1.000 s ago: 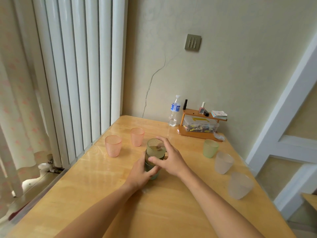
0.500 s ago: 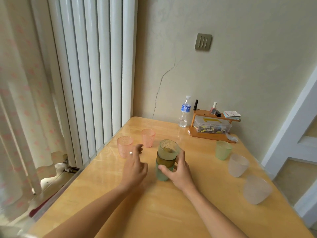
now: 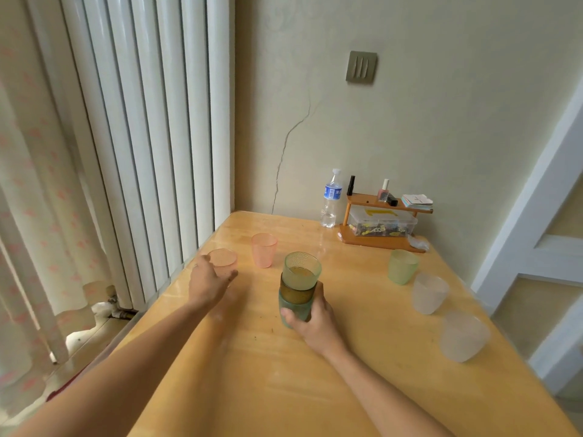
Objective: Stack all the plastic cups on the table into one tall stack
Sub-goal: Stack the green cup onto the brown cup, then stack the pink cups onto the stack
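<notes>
1. A partial stack of three nested cups is seen standing upright near the middle of the wooden table: a pale green cup on top, an amber-brown one below it, a teal one at the bottom

2. The base of the stack is gripped by the right hand, the fingers being wrapped round the teal cup; the low hold is judged to be chosen so that the stack is steadied on the table and its open mouth is left free for the next cup

3. The left hand is stretched out toward the near pink cup, with the fingers spread and loose and nothing yet enclosed; whether the cup is touched by the fingertips cannot be told

4. A second pink cup is seen just beyond and to the right of the first, apart from it

5. On the right side of the table a light green cup and two frosted clear cups are left standing singly, well apart from the stack

6. Five cups are thus judged still to be added, so the task is under half done

7. The pink cup is judged to need centring over the stack's mouth before being lowered, since a tilted entry could jam or tip it
</notes>
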{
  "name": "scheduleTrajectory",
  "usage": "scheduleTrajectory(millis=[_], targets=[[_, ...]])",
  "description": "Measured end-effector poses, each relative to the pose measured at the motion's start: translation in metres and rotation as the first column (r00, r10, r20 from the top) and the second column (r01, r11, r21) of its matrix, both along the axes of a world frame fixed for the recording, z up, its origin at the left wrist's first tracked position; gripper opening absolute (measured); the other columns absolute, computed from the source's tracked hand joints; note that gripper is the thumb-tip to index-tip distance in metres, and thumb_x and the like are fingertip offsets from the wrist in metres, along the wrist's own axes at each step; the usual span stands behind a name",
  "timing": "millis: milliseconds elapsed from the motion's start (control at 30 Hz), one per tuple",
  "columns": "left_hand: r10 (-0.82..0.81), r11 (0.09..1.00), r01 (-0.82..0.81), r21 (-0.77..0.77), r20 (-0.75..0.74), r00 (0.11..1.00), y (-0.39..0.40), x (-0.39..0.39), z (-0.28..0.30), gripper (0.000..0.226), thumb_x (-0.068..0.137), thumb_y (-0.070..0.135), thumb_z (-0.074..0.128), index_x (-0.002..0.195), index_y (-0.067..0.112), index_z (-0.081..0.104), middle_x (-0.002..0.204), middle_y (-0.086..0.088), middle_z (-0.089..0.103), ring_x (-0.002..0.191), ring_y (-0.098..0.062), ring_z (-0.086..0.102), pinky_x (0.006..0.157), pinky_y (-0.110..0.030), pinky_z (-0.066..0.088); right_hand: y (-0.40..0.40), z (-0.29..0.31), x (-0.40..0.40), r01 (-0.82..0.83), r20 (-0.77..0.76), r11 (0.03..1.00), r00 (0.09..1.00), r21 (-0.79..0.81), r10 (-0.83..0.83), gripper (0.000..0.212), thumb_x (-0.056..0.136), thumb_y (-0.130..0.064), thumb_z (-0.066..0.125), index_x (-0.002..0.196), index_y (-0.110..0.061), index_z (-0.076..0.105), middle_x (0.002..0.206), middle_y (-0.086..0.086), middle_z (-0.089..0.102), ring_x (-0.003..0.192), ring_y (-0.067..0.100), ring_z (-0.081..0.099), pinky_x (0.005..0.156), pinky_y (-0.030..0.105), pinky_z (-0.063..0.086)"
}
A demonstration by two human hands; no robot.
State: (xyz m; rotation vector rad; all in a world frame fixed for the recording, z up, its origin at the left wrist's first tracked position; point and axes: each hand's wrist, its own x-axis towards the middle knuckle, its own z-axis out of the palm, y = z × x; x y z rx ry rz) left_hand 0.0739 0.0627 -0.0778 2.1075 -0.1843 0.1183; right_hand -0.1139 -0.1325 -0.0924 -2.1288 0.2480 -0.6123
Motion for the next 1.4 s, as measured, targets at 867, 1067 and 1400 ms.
scheduleTrajectory(millis=[867,1067,1400], targets=[[-0.441,0.873,0.485,-0.053,0.34,0.831,-0.078,-0.105,0.074,0.071,0.083,0.044,0.084,0.138,0.015,0.049,0.129,0.001,0.058,0.123,-0.018,0.056,0.107,-0.044,0.051,-0.008,0.015,0.005,0.047,-0.048,0.999,0.998,-0.026,-0.048,0.074,0.073,-0.055,0.08,0.127,-0.026,0.039,0.114,-0.005,0.069,0.1,0.02,0.067,0.078,0.039,0.057],[-0.48,0.852,0.511,-0.114,0.217,0.85,-0.09,-0.093,0.069,0.082,0.079,0.057,0.08,0.144,0.02,0.045,0.139,0.007,0.052,0.135,-0.019,0.052,0.113,-0.047,0.05,-0.024,0.023,0.016,0.077,-0.037,0.995,0.996,-0.061,-0.079,0.071,0.074,-0.052,0.082,0.124,-0.025,0.039,0.117,-0.003,0.068,0.098,0.018,0.063,0.071,0.031,0.048],[-0.6,0.763,0.625,-0.167,0.175,0.78,-0.101,-0.078,0.056,0.071,0.089,0.059,0.067,0.144,0.023,0.044,0.137,0.007,0.061,0.129,-0.003,0.058,0.102,-0.021,0.052,-0.031,0.005,0.03,0.099,0.019,0.994,0.995,-0.034,-0.099,0.064,0.078,-0.053,0.077,0.121,-0.028,0.036,0.116,-0.002,0.067,0.101,0.022,0.067,0.073,0.035,0.054]])
